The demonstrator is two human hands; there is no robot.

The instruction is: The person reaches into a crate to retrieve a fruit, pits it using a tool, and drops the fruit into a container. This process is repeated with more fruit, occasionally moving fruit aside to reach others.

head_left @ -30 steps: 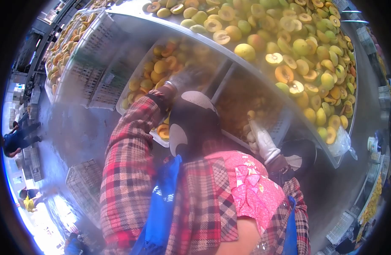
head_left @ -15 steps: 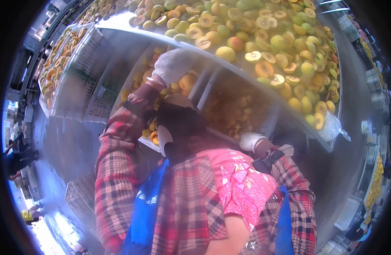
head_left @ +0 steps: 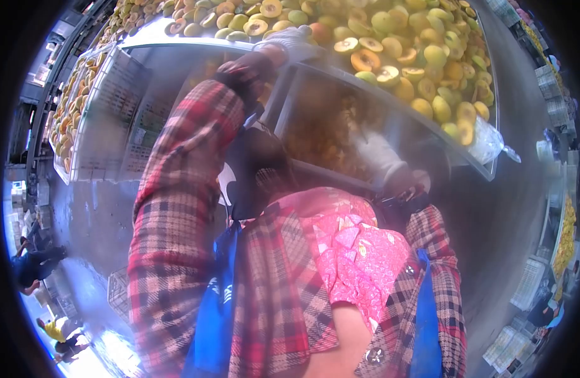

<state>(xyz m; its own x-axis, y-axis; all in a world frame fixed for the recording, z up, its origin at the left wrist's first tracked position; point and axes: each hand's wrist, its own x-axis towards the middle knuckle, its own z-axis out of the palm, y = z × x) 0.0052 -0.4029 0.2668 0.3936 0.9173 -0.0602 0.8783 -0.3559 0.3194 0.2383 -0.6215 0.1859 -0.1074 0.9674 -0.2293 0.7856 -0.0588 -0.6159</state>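
I see my gloved left hand at the table rim, touching the peaches heaped just beyond it, grip indistinct, while the right hand hangs lower over the crate, blurred, closure unreadable.

The person wears a plaid shirt checked in red, white and dark lines, its long sleeves running to the wrists. Over it hang two bright blue apron straps, one down each side of the chest. A pink patterned cloth with folded, petal-like shapes covers the middle. Both hands, the left hand and right hand, wear white knitted gloves.
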